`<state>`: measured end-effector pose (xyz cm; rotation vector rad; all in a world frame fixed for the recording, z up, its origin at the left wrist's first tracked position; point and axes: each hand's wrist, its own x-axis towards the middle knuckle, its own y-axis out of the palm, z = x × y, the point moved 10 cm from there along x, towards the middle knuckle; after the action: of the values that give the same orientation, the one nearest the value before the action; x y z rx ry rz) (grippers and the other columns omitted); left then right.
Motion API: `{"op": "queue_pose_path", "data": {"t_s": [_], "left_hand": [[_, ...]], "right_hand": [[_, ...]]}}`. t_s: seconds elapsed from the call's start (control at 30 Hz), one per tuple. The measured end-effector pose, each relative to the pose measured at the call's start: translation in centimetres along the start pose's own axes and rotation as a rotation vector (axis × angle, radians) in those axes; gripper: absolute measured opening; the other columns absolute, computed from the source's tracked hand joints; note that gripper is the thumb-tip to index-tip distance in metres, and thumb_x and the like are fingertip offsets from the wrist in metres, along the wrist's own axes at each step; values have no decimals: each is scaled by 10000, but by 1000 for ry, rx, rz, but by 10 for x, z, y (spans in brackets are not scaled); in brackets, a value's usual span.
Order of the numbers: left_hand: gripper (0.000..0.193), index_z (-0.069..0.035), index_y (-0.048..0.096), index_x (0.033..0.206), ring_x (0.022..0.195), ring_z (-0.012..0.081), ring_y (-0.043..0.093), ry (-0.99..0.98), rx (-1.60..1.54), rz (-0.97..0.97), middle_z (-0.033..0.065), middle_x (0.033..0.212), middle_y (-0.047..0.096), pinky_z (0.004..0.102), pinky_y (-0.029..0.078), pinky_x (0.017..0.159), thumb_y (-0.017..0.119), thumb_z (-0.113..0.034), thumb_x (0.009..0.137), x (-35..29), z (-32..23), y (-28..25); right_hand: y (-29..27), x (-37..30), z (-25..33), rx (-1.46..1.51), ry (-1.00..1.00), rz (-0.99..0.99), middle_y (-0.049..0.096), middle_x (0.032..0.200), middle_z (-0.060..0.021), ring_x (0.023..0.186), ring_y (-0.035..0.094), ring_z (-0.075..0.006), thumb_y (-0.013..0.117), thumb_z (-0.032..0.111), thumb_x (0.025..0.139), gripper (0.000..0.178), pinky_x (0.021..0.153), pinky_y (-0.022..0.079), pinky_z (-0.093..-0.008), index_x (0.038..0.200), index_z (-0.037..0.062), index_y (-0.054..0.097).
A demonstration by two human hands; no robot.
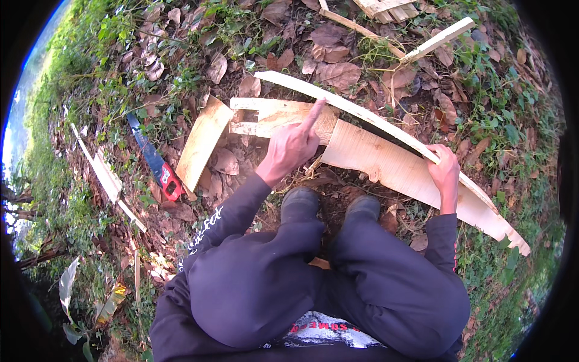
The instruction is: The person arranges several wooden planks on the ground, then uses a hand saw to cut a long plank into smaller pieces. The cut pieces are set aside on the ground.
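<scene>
A long, narrow wooden strip (368, 116) lies in front of me, slanting from upper left to lower right. My right hand (445, 172) is closed around its right part. My left hand (292, 142) has the index finger stretched out, its tip at the strip's lower edge; the other fingers are curled and hold nothing I can see. Under that hand is a notched wooden board (274, 114). A wider board (386, 160) with a jagged right end runs beside the strip. Left of them rests a short, tilted wooden board (202, 143).
A handsaw (149, 154) with a red handle lies at the left. Beyond it are thin wooden pieces (104, 175). More sticks (437, 41) and cut wood (389, 8) lie at the far side. Dry leaves and green plants cover the ground. My boots (300, 204) are close to the boards.
</scene>
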<state>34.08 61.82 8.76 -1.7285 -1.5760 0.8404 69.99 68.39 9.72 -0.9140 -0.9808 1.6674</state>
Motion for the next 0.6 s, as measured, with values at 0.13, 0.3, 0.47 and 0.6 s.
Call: {"op": "queue_pose_path", "data": {"t_s": [0.13,0.3,0.47,0.6], "left_hand": [[787,-157,308,1596,421,210,495,-73,46,-78,60,498,477,405,437,470,595,-87,866,11,29,-6],[806,-201,281,1614,441,169,448,-128,-24,-89,42,506,438,380,420,494,597,-92,880,33,-15,42],[830,-136,246,1618,454,226,523,10,-120,52,71,542,520,397,445,512,567,-38,860,56,-122,91],[857,-168,192,1632,456,211,501,-39,-158,41,81,535,512,392,442,518,576,-67,873,74,-152,84]], "right_hand": [[1,2,-19,-13,5,2,714,980,-126,949,661,-335,675,59,734,245,855,525,-419,974,46,720],[9,4,-107,-8,-108,-87,721,960,-105,921,668,-324,711,133,661,285,834,542,-438,941,80,727],[-22,8,-139,-8,-66,-111,725,899,-54,886,676,-292,717,196,708,179,792,537,-434,878,140,722],[-29,-3,-154,-16,1,-83,728,898,-45,921,678,-273,723,198,723,169,826,524,-435,885,150,727]]}}
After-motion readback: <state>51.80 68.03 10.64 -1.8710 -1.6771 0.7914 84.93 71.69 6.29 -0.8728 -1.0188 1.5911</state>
